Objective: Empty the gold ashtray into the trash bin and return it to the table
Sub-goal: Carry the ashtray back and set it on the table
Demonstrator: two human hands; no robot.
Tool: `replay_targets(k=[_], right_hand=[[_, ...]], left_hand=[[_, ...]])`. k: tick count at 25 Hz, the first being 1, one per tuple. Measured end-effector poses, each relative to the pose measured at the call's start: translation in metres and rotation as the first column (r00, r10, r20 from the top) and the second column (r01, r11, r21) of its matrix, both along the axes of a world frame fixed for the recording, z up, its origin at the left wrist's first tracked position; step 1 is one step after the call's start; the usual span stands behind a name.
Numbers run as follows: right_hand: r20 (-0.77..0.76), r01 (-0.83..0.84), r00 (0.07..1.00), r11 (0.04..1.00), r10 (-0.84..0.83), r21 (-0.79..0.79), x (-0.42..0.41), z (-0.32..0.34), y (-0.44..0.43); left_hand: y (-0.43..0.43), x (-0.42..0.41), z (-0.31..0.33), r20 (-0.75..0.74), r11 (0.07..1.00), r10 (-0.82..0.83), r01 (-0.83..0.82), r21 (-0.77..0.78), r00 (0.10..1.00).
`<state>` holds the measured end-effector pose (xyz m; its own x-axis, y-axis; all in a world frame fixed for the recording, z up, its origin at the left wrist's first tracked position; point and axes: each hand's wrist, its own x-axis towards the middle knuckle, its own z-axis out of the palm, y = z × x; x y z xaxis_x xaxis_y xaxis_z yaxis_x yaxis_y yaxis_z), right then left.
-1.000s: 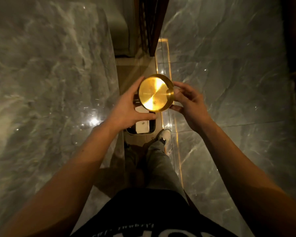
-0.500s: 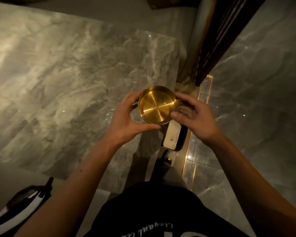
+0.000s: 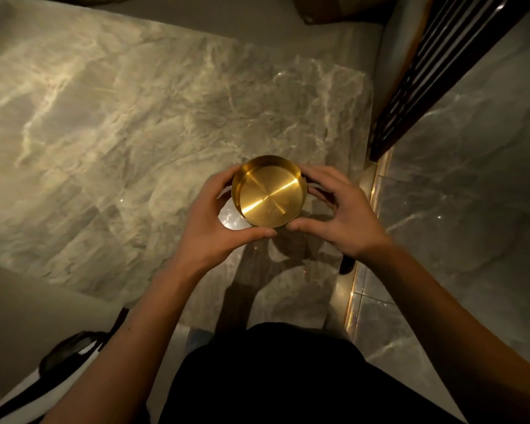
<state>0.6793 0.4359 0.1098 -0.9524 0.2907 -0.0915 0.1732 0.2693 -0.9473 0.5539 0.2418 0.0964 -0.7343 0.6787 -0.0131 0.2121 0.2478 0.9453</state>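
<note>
Now that the gold ashtray (image 3: 269, 191) has swung from the floor-side bin to above the marble bench (image 3: 110, 127), empty-looking, left hand (image 3: 214, 223) and right hand (image 3: 338, 215) each grip its rim; setting down remains.

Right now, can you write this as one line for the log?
stage: returning | gold ashtray: empty, upright, over marble table | left hand: on rim | right hand: on rim

The round gold metal ashtray (image 3: 269, 192) sits between the left hand (image 3: 210, 223) and right hand (image 3: 344, 214), above the grey marble table (image 3: 120, 133), possibly touching it; the dark slatted wooden screen (image 3: 416, 75) stands right.
</note>
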Motion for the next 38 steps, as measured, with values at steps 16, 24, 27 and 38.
replay_targets(k=[16, 24, 27, 38], right_hand=[[0.034, 0.169, 0.984, 0.981, -0.173, 0.098, -0.104, 0.005, -0.148], [0.036, -0.027, 0.999, 0.996, 0.024, 0.082, -0.172, -0.006, -0.169], [0.068, -0.044, 0.997, 0.996, 0.039, 0.074, -0.207, -0.012, -0.190], [0.127, -0.060, 0.991, 0.982, 0.038, 0.177, -0.436, -0.031, -0.369]], left_hand=[[-0.123, -0.134, 0.006, -0.070, 0.978, -0.209, 0.207, -0.036, 0.975], [-0.174, -0.163, 0.007, -0.076, 0.990, -0.009, -0.002, -0.138, 0.997], [-0.195, -0.195, -0.001, -0.051, 0.989, 0.009, -0.017, -0.145, 0.999], [-0.370, -0.421, -0.031, -0.005, 0.989, 0.057, -0.058, -0.138, 0.998]])
